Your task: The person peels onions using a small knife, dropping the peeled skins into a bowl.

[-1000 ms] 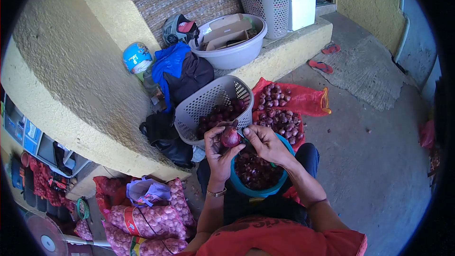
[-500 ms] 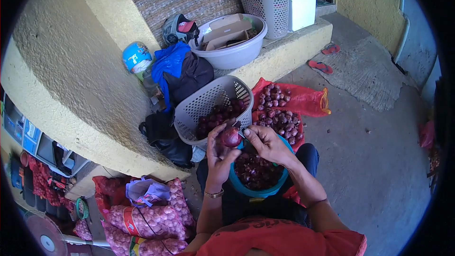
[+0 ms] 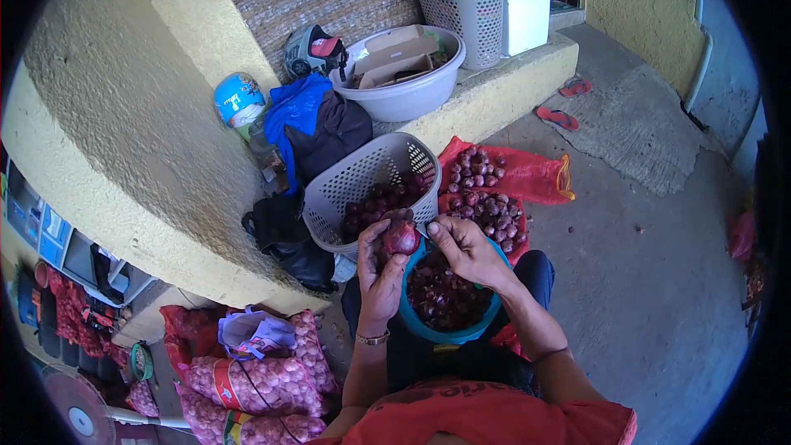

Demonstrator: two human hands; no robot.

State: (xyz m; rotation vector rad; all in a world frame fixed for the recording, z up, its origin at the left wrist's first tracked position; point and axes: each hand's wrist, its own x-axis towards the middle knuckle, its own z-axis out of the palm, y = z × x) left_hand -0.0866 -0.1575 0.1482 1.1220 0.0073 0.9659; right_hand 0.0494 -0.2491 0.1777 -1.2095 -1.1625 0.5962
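Note:
A red onion (image 3: 400,237) is held in my left hand (image 3: 380,276), with the fingers and thumb wrapped round it. Close to its right side, my right hand (image 3: 467,255) is closed on a small knife (image 3: 423,231), of which only a little shows. Beneath both hands, between my knees, a teal basin (image 3: 451,335) holds dark red onion skins (image 3: 445,292). Just beyond my left hand stands a grey perforated basket (image 3: 334,185) with red onions in it. Several more onions (image 3: 494,216) lie on a red net sack (image 3: 535,175) past the basin.
Net sacks of onions (image 3: 264,383) and a purple bag (image 3: 257,334) lie at lower left. Black bags (image 3: 288,239) sit against the curved wall. A white tub (image 3: 404,101), helmets and a tall basket (image 3: 478,25) stand by the ledge. Red slippers (image 3: 559,118) rest on the concrete floor.
The onion has turned slightly in my left hand, and my left fingers have shifted a little around it. My right hand has moved only slightly.

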